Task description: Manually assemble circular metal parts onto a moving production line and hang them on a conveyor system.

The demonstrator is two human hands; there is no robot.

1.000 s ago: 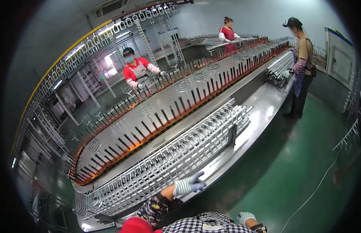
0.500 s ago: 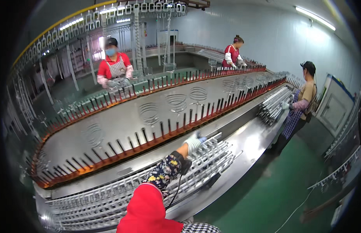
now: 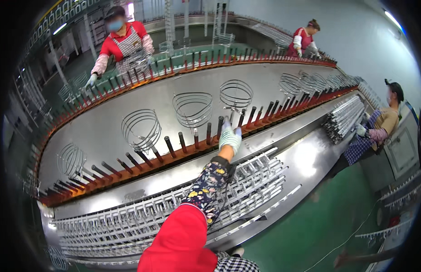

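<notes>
Because the left hand (image 3: 231,137) is extended among upright posts (image 3: 208,134), fingers (image 3: 238,131) partly spread and any grip indeterminable, the wire coil (image 3: 237,104) beyond the fingertips could be dislodged, or the floral sleeve (image 3: 209,183) snagged on metal racks (image 3: 260,174) below, if the wrist (image 3: 227,152) is swung sideways.

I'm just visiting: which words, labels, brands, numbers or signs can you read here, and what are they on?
None can be read.
The left hand's glove, wire hoops, pegs and stacked metal racks show no legible lettering.
Anything in the background is too small or blurred.
</notes>
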